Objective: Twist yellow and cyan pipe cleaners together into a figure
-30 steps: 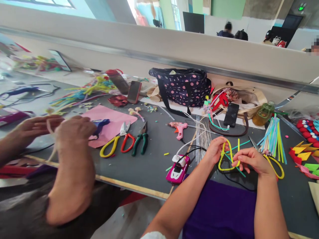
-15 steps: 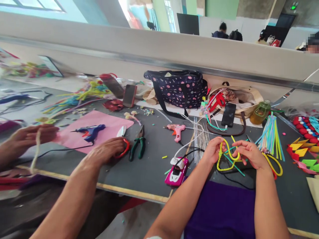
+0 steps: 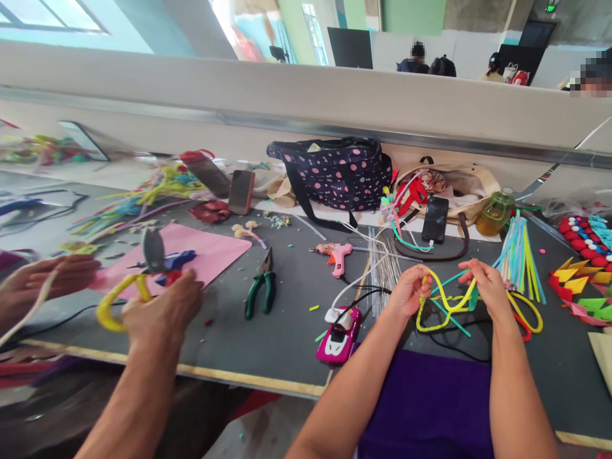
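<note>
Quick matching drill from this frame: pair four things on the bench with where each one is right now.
1. yellow pipe cleaner
2. green-handled pliers
3. black phone
4. pink glue gun

a. leaning on the tan bag
b. between the left hand and right hand
c. just left of the wire bundle
d. right of the pink sheet

Pairs: 1-b, 2-d, 3-a, 4-c

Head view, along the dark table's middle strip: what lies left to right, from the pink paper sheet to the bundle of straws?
Pink paper sheet → green-handled pliers → pink glue gun → left hand → yellow pipe cleaner → right hand → bundle of coloured straws.
</note>
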Demonstrator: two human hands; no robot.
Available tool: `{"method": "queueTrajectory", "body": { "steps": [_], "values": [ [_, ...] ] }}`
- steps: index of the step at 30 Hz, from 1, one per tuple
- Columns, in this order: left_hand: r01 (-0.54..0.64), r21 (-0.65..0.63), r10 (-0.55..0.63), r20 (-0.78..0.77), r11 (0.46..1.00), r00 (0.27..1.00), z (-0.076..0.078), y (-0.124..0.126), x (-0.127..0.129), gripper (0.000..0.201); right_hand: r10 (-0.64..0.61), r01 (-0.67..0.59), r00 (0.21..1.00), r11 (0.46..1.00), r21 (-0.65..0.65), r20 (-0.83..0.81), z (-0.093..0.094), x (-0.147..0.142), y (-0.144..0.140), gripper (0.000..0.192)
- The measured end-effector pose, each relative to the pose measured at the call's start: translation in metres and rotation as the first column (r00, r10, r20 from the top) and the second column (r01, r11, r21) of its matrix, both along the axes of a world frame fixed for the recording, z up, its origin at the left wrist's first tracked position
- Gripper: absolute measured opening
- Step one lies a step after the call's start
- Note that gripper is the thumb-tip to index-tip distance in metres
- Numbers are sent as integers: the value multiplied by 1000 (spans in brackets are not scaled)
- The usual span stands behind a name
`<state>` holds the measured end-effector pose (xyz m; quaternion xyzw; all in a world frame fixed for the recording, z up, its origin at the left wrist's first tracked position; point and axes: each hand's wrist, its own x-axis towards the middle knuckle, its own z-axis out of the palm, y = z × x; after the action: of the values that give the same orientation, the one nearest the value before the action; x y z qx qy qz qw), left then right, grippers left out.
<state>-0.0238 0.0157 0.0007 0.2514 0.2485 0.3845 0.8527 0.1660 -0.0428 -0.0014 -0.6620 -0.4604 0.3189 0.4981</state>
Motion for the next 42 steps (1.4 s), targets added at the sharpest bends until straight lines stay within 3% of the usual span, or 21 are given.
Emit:
{"method": "queueTrajectory", "body": {
  "steps": [4,8,10,12,16,20,24,28,32,36,39,42],
  "values": [
    [-7,-9,7,-10,1000,1000,-1,1,0,20,-108,78,981,981,179,161,10,-1,-3,45],
    [-12,-37,12,6,999,1000,-3,2,0,19,-332,140,826,903,405,456,21,-8,-9,32],
    [-14,-55,15,22,998,1000,-5,3,0,18,-365,117,777,884,452,513,23,-14,-12,28],
    [-16,-73,19,31,997,999,-7,4,0,17,-317,65,791,894,444,524,23,-20,-15,27],
    [-16,-96,20,38,995,999,-10,6,1,17,-48,-110,889,944,312,456,22,-32,-16,30],
    [-8,-89,14,66,996,998,-9,5,0,17,173,-232,944,953,192,282,23,-34,-14,34],
    [26,-51,-22,66,998,998,-6,3,-1,18,154,-182,958,978,98,244,17,-31,-8,34],
    [22,-20,-21,32,1000,999,-2,1,-1,20,92,-115,971,989,96,219,13,-32,-3,35],
    [-7,-31,8,4,999,1000,-1,2,-1,21,73,-76,996,994,80,41,19,-34,-6,34],
    [-30,-40,30,6,999,1000,-2,2,-1,19,75,-49,987,983,175,-143,30,-32,-14,30],
    [-27,-43,27,19,999,999,-3,3,-1,19,144,-101,973,970,223,-183,35,-30,-19,31],
    [-9,-45,10,28,999,1000,-4,3,-1,19,231,-207,968,957,204,-102,38,-29,-21,34]
  ]
}}
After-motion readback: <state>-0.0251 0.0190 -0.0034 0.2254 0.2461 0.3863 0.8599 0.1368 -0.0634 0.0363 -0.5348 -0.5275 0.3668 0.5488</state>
